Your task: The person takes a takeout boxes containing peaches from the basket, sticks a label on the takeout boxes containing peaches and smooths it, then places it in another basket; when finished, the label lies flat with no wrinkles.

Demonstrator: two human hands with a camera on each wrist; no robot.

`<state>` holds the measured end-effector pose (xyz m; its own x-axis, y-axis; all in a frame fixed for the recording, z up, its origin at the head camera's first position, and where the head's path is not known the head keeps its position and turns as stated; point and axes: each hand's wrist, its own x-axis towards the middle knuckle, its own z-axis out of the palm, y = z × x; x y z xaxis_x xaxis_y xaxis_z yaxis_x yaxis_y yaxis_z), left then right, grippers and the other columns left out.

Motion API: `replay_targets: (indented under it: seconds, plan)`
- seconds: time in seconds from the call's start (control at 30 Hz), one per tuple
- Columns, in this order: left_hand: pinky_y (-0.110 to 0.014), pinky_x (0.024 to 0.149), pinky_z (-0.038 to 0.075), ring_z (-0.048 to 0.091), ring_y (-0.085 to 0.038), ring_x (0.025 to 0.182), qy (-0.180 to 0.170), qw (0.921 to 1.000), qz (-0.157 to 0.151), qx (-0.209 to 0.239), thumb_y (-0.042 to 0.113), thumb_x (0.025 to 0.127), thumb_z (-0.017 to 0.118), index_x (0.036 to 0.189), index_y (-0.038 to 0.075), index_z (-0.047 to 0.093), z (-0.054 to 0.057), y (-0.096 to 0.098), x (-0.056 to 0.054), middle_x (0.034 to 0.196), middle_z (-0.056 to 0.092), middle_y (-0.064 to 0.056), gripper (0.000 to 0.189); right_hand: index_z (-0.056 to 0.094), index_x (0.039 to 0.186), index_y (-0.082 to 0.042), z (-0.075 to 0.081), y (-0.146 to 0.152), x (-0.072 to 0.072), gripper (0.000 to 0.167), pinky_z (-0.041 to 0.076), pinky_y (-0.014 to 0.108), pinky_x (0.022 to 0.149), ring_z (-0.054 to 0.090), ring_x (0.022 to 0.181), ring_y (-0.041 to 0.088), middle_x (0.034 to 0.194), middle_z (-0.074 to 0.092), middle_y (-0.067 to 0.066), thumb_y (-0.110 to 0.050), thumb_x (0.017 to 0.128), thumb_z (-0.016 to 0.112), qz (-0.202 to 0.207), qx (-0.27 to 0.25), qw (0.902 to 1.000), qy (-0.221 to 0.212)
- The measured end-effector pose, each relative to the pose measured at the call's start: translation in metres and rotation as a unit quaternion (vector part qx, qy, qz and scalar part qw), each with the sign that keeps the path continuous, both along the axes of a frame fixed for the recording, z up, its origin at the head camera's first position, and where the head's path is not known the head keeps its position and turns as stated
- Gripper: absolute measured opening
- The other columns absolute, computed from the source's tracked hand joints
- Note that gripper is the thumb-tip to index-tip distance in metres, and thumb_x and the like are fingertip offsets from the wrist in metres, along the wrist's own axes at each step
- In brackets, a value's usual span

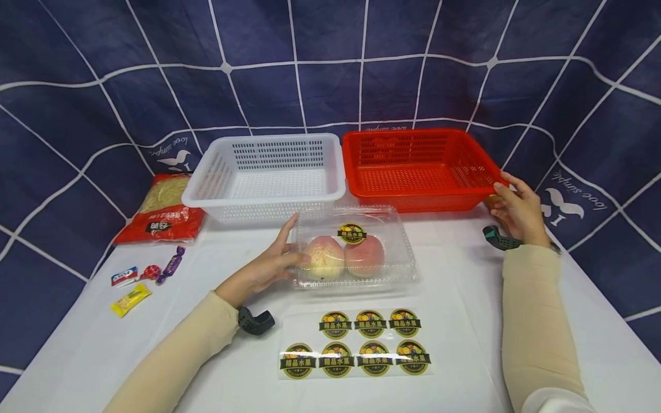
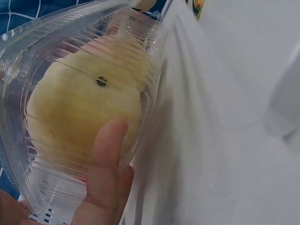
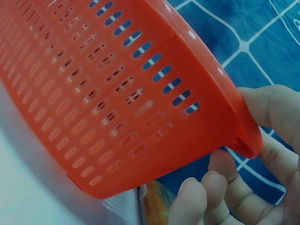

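A clear plastic clamshell box (image 1: 403, 246) holding two peaches (image 1: 364, 257) sits on the white table, with a round black-and-gold label (image 1: 352, 233) on its lid. My left hand (image 1: 271, 265) grips the box's left end; in the left wrist view its thumb (image 2: 108, 159) lies against the ribbed side, over a pale yellow peach (image 2: 84, 112). At the far right, my right hand (image 1: 521, 212) pinches the right front corner of a red plastic basket (image 1: 418, 202). The right wrist view shows the basket's rim (image 3: 248, 136) between thumb and fingers.
Left of the red basket stands a white basket (image 1: 263, 203). A red food bag (image 1: 165, 221) and several wrapped sweets (image 1: 131, 299) lie at the left. In front of the box is a sheet of round labels (image 1: 356, 344). An orange packet (image 3: 154, 201) shows beneath the red basket's corner.
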<state>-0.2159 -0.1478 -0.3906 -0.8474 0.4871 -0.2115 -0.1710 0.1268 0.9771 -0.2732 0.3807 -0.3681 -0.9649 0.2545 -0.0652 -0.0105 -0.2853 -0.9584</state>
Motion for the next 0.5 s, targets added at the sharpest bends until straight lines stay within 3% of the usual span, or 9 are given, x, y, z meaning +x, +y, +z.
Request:
replay_targets:
  seconds: [0.17, 0.27, 0.4, 0.5]
  plan:
    - [-0.082, 0.115, 0.030, 0.028, -0.063, 0.150, 0.008, 1.0000, -0.001, -0.003, 0.020, 0.089, 0.065, 0.172, 0.034, -0.015, 0.005, -0.003, 0.007, 0.167, 0.002, -0.046, 0.117, 0.054, 0.155, -0.021, 0.000, -0.001, 0.001, 0.056, 0.061, 0.022, 0.058, 0.067, 0.060, 0.012, 0.094, 0.075, -0.008, -0.020, 0.103, 0.075, -0.002, 0.008, 1.0000, -0.004]
    - [-0.080, 0.115, 0.033, 0.042, -0.055, 0.142, 0.014, 0.9999, 0.000, -0.002, 0.020, 0.090, 0.064, 0.173, 0.034, -0.013, 0.013, -0.004, 0.013, 0.166, 0.008, -0.045, 0.114, 0.053, 0.157, -0.022, 0.000, -0.001, 0.001, 0.059, 0.061, 0.022, 0.059, 0.067, 0.062, 0.012, 0.097, 0.074, -0.010, -0.021, 0.103, 0.075, -0.006, 0.016, 0.9998, -0.011]
    - [-0.068, 0.112, 0.045, 0.053, -0.038, 0.127, 0.024, 0.9997, 0.001, -0.008, 0.019, 0.090, 0.062, 0.174, 0.033, -0.011, 0.027, -0.003, 0.018, 0.165, 0.017, -0.043, 0.111, 0.052, 0.157, -0.022, 0.001, -0.001, 0.000, 0.059, 0.061, 0.022, 0.059, 0.067, 0.063, 0.012, 0.098, 0.074, -0.011, -0.022, 0.103, 0.075, -0.008, 0.016, 0.9997, -0.013]
    - [-0.056, 0.106, 0.051, 0.056, -0.031, 0.121, 0.034, 0.9994, -0.002, -0.012, 0.019, 0.090, 0.060, 0.174, 0.030, -0.010, 0.040, -0.002, 0.020, 0.160, 0.028, -0.039, 0.110, 0.052, 0.158, -0.022, 0.001, -0.002, -0.001, 0.060, 0.061, 0.022, 0.059, 0.067, 0.061, 0.012, 0.097, 0.074, -0.011, -0.022, 0.103, 0.075, -0.008, 0.015, 0.9997, -0.014]
